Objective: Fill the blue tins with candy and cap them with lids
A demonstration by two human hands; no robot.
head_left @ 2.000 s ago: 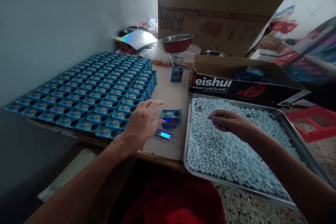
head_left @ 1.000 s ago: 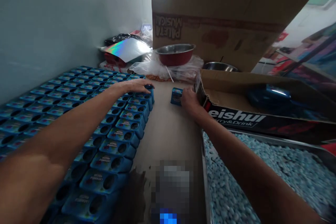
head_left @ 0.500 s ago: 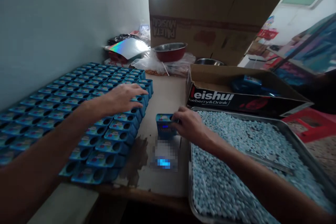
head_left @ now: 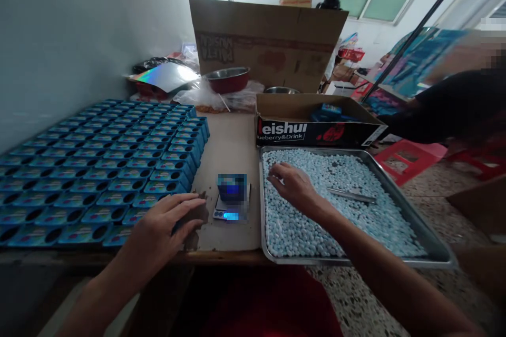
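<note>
Over the table's front edge, beside the blue containers, my left hand (head_left: 164, 224) is open, fingers stretched and thumb apart, with nothing visible in it. My right hand (head_left: 294, 187) hovers over the left part of a metal tray (head_left: 262, 221) filled with small pale blue and white candy-like pieces (head_left: 300, 231). Its fingers curl toward the thumb; what they hold, if anything, is too small to make out. Between the hands a blue container (head_left: 232, 189) stands on a small digital scale (head_left: 218, 214) with a lit display. Rows of similar blue containers (head_left: 118, 168), each with a dark round hollow, cover the left side.
A metal scoop-like strip (head_left: 351, 196) lies on the pieces. Behind the tray stands a black printed carton (head_left: 316, 134) with blue items inside. A red bowl (head_left: 227, 81) and a large cardboard sheet (head_left: 269, 37) are at the back. Another person's dark sleeve (head_left: 454, 105) shows at right.
My right hand has left the blue container on the scale and moved right over the tray. My left hand has come from above the container rows toward the table's front edge. The view has shifted.
</note>
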